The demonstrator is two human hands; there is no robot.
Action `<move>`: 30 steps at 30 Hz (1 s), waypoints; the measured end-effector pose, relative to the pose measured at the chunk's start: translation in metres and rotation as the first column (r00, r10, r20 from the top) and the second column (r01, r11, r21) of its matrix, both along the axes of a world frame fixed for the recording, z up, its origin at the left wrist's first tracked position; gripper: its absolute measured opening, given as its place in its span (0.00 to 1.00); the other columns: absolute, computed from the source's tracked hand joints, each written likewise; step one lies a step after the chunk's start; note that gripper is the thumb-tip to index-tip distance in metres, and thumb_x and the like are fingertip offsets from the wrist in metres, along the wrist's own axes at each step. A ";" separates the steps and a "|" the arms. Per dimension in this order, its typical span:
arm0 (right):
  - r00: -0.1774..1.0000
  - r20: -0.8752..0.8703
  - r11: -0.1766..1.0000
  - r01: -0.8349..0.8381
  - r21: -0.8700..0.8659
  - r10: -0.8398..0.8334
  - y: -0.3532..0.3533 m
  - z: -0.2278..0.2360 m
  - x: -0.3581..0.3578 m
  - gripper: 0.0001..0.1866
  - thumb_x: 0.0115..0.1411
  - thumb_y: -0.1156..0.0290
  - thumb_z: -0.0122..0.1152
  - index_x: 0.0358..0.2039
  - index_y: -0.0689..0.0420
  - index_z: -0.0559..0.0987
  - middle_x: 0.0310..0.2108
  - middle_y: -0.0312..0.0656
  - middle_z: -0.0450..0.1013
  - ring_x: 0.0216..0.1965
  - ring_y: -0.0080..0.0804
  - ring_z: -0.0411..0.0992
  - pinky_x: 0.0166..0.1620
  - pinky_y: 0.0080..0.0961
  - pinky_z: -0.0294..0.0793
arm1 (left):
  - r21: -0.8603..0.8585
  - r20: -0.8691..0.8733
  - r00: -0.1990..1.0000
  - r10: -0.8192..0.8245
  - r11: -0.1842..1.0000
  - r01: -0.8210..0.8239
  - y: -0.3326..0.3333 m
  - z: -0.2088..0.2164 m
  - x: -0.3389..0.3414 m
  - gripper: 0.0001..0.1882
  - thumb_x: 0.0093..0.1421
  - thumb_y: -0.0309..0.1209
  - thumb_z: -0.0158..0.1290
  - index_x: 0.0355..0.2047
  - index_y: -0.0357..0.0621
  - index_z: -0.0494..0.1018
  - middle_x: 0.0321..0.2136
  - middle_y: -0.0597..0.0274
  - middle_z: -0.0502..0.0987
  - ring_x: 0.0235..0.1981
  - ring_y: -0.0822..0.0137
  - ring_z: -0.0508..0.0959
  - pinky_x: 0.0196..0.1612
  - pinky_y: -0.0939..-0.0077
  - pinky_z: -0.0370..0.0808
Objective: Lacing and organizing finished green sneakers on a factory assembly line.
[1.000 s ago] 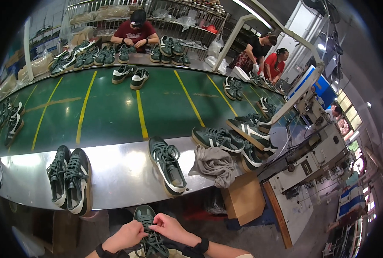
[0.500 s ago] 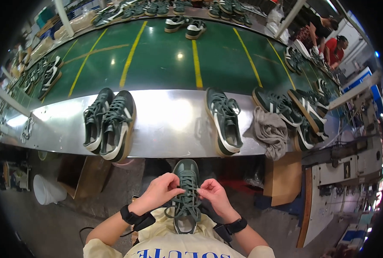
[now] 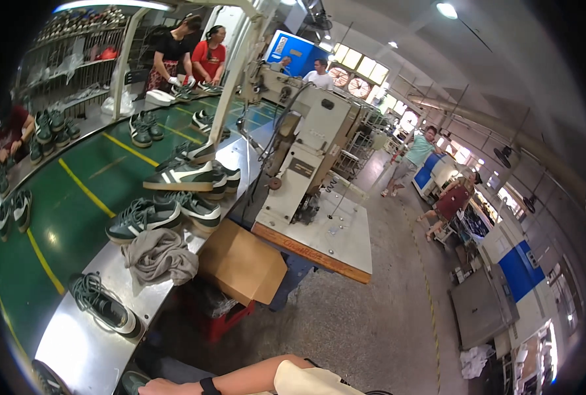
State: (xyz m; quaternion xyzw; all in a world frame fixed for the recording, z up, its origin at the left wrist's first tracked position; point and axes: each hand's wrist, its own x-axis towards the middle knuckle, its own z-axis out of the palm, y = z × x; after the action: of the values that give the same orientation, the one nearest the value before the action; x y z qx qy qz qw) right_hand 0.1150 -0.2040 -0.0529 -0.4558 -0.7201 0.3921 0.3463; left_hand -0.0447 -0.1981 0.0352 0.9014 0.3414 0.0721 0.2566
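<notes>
My right hand (image 3: 160, 387) shows at the lower edge with a dark band on its wrist. It is beside the toe of a dark green sneaker (image 3: 133, 381); its fingers and the rest of that shoe are cut off or hidden. My left hand is out of the picture. Close by, a single green sneaker with laces (image 3: 105, 306) lies on the shiny metal ledge (image 3: 76, 349). Part of another dark shoe (image 3: 49, 378) shows at the lower left.
A crumpled grey cloth (image 3: 161, 257) lies beside piled green-and-white sneakers (image 3: 181, 178). Left of the ledge is a green conveyor belt (image 3: 76, 217). A cardboard box (image 3: 240, 260) and a sewing machine (image 3: 313, 151) stand to the right. Several people are farther off.
The view has swung right and up, bringing in the sewing machine and aisle. My left hand and most of the laced sneaker have left the picture; only my right arm remains.
</notes>
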 end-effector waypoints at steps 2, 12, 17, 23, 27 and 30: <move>0.997 -0.070 0.992 0.004 -0.122 -0.012 0.000 0.002 0.015 0.08 0.41 0.79 0.60 0.24 0.61 0.71 0.21 0.46 0.71 0.21 0.40 0.72 0.22 0.34 0.68 | -0.179 0.110 0.992 0.059 0.983 -0.038 -0.001 0.005 -0.004 0.07 0.57 0.28 0.52 0.28 0.36 0.68 0.25 0.45 0.70 0.28 0.49 0.71 0.34 0.60 0.68; 0.989 -0.062 0.982 0.125 -0.140 -0.134 -0.008 0.041 0.039 0.12 0.48 0.65 0.62 0.25 0.57 0.70 0.25 0.45 0.68 0.28 0.45 0.68 0.31 0.37 0.67 | -0.653 0.256 0.576 0.777 0.578 -0.489 -0.051 0.001 -0.024 0.08 0.60 0.26 0.54 0.30 0.40 0.65 0.28 0.68 0.63 0.32 0.74 0.63 0.39 0.80 0.64; 0.969 0.232 0.980 -0.037 -0.195 0.083 -0.022 0.078 0.050 0.12 0.53 0.60 0.59 0.28 0.56 0.73 0.27 0.43 0.71 0.31 0.42 0.71 0.32 0.36 0.69 | -0.147 0.058 0.954 0.296 0.947 -0.285 -0.022 0.004 0.005 0.15 0.44 0.37 0.63 0.22 0.45 0.69 0.25 0.59 0.71 0.30 0.54 0.73 0.32 0.61 0.69; 0.995 -0.101 0.831 -0.056 -0.554 0.000 -0.030 0.084 0.059 0.03 0.55 0.76 0.60 0.31 0.58 0.75 0.27 0.34 0.72 0.31 0.20 0.72 0.35 0.20 0.72 | -0.377 0.243 0.861 0.446 0.862 -0.340 -0.045 -0.003 -0.029 0.13 0.51 0.29 0.61 0.22 0.41 0.67 0.20 0.59 0.68 0.22 0.61 0.70 0.26 0.70 0.67; 0.961 -0.239 0.716 -0.067 -0.695 -0.141 -0.033 0.063 0.100 0.05 0.55 0.75 0.60 0.31 0.58 0.75 0.30 0.35 0.72 0.32 0.20 0.72 0.35 0.21 0.73 | -0.531 0.082 0.771 0.631 0.683 -0.502 -0.063 -0.008 -0.064 0.13 0.53 0.32 0.60 0.23 0.39 0.67 0.21 0.59 0.70 0.23 0.62 0.72 0.27 0.70 0.68; 0.987 0.158 0.964 0.073 -0.255 -0.033 -0.026 0.075 0.081 0.06 0.53 0.73 0.62 0.30 0.59 0.75 0.28 0.38 0.71 0.31 0.29 0.71 0.36 0.26 0.72 | -0.653 0.146 0.739 0.658 0.625 -0.428 -0.067 -0.019 -0.058 0.13 0.53 0.35 0.61 0.27 0.39 0.71 0.23 0.60 0.73 0.26 0.64 0.74 0.30 0.74 0.71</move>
State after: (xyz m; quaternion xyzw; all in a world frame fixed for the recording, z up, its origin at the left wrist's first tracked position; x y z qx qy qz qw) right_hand 0.1963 -0.2297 0.0222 -0.5449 -0.6746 0.4375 0.2379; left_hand -0.1025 -0.2651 0.0163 0.5976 0.5518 0.2090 0.5429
